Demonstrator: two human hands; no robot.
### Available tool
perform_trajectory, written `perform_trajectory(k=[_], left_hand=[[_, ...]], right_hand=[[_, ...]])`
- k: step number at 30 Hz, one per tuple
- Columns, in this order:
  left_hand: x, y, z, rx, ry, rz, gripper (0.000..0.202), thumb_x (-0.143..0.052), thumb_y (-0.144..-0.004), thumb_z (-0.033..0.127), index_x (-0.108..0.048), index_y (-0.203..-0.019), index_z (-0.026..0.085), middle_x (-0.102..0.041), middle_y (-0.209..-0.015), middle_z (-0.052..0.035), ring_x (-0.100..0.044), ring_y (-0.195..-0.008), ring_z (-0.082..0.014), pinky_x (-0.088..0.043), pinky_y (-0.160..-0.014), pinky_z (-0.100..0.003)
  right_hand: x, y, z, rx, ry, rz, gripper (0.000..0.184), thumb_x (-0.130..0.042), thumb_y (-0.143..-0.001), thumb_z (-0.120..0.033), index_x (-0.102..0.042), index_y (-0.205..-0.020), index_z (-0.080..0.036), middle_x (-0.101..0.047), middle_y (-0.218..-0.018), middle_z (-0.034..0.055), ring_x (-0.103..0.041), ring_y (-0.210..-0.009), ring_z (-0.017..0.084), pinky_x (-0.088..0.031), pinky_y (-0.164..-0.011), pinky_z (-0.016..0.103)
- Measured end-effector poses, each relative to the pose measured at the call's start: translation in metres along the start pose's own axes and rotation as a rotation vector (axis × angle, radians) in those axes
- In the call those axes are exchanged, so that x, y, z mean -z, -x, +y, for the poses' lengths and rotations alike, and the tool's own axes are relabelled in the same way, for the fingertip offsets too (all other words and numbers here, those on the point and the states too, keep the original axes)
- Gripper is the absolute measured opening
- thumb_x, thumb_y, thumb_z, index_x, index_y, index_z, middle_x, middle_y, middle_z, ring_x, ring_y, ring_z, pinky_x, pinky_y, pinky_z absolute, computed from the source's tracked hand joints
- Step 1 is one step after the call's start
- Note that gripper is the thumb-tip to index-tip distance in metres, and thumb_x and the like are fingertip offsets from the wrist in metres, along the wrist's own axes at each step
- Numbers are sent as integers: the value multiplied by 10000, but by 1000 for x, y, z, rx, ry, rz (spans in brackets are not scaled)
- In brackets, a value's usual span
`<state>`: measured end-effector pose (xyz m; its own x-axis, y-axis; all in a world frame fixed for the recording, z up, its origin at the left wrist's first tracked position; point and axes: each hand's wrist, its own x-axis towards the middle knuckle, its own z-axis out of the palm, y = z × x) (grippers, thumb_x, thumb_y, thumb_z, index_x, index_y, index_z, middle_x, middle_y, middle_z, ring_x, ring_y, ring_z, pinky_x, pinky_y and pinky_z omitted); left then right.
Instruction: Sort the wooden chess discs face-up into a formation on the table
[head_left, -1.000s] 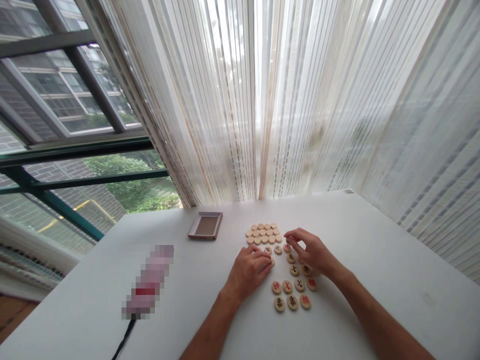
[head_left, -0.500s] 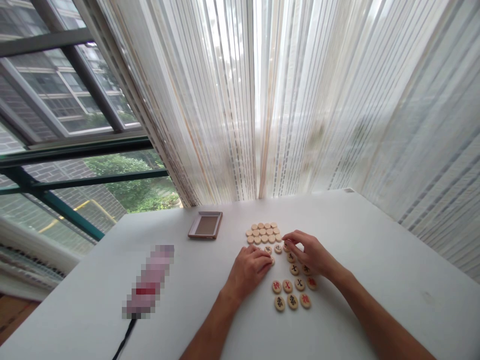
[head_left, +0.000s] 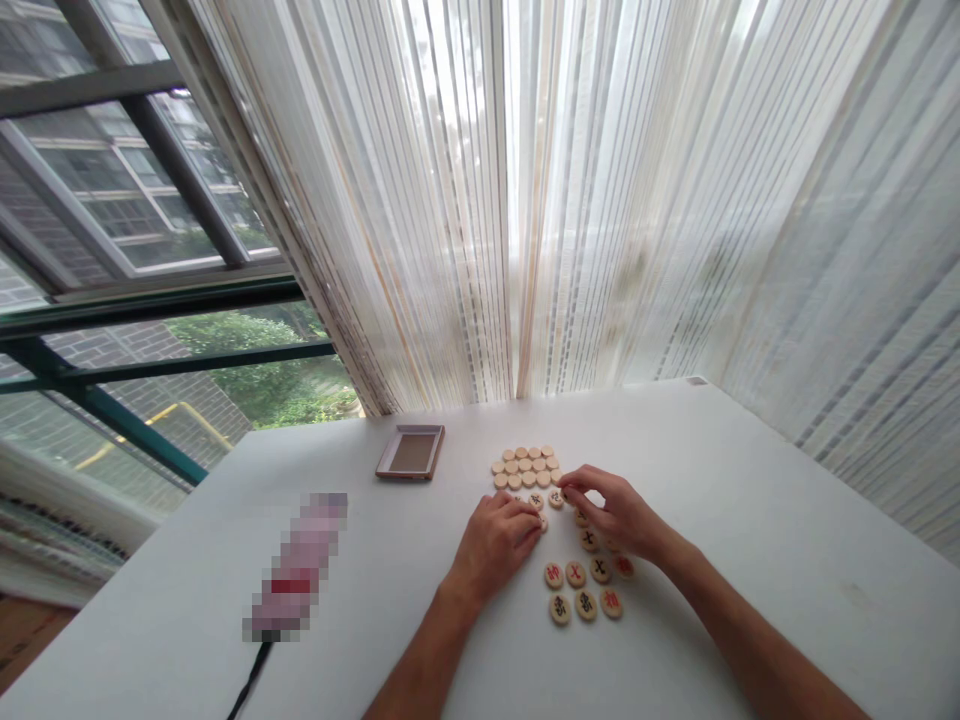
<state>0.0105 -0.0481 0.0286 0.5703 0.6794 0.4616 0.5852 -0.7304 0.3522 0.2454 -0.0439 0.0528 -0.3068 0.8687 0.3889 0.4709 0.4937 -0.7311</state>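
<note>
Round wooden chess pieces lie on a white table (head_left: 750, 560). A cluster of several blank, face-down pieces (head_left: 526, 466) sits farthest from me. Nearer rows show face-up pieces (head_left: 585, 588) with red or black characters. My left hand (head_left: 495, 545) rests knuckles up, fingers curled onto a piece at the left end of the middle row. My right hand (head_left: 615, 510) reaches left, its fingertips pinching a piece (head_left: 568, 494) just below the blank cluster, beside a face-up piece (head_left: 555, 498). It covers some other pieces.
A small brown-rimmed box lid (head_left: 411, 452) lies at the back left of the pieces. A blurred pink object (head_left: 296, 565) with a black cable lies at the left. Striped sheer curtains hang behind the table; a window is at the left.
My right hand has slid a little to the left and closed its fingertips on a piece below the blank cluster. My left hand has hardly moved.
</note>
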Motion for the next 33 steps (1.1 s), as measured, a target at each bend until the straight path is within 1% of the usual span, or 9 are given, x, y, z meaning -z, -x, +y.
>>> perform_trajectory(k=[4, 6, 10, 14, 20, 24, 33], left_hand=[[-1, 0, 0, -5, -9, -2, 115, -645, -916, 218, -727, -988, 255, -750, -1029, -19, -622, -960, -212, -479, -858, -374], [-2, 1, -1, -7, -14, -3, 109, -652, -912, 212, -727, -978, 253, -752, -1022, -12, -620, -955, -208, -478, -858, -370], [-3, 1, -1, -6, -22, -9, 109, -658, -907, 210, -721, -986, 254, -751, -1033, -3, -621, -953, -211, -476, -847, -372], [-2, 2, -1, -4, -21, -6, 111, -656, -909, 214, -720, -986, 262, -751, -1044, 0, -626, -954, -219, -472, -842, -379], [-2, 2, -2, -19, -21, 0, 118, -650, -918, 224, -723, -996, 274, -749, -1059, 6, -630, -954, -210, -471, -847, -377], [-4, 2, -3, -27, -26, -8, 126, -649, -917, 212, -727, -993, 274, -747, -1070, 0, -630, -957, -215, -475, -845, -381], [-2, 2, -3, -19, -16, -15, 132, -625, -931, 221, -721, -1010, 266, -740, -1064, -22, -629, -962, -222, -497, -851, -396]], right_hand=[[8, 0, -1, -56, 20, -34, 179, -540, -933, -307, -690, -963, -215, -686, -875, 40, -640, -783, 172, -509, -611, 249], [12, 0, 0, -88, 34, -54, 160, -547, -919, -295, -685, -916, -214, -680, -837, 28, -629, -752, 164, -489, -579, 237], [13, 1, 1, -114, 48, -99, 153, -550, -896, -272, -686, -867, -209, -668, -778, 12, -607, -711, 154, -483, -585, 236], [11, 1, -1, -131, 30, -125, 152, -545, -883, -258, -686, -862, -204, -668, -772, 9, -607, -709, 152, -491, -602, 238], [13, 0, -6, -153, 23, -111, 156, -543, -877, -249, -692, -887, -202, -683, -792, 14, -625, -728, 157, -477, -578, 228], [13, 0, -4, -157, 18, -136, 162, -540, -879, -247, -695, -891, -198, -689, -784, 12, -631, -720, 153, -484, -591, 229], [14, 0, -2, -168, 6, -128, 163, -544, -885, -251, -698, -890, -200, -709, -785, 11, -650, -725, 157, -482, -580, 230]])
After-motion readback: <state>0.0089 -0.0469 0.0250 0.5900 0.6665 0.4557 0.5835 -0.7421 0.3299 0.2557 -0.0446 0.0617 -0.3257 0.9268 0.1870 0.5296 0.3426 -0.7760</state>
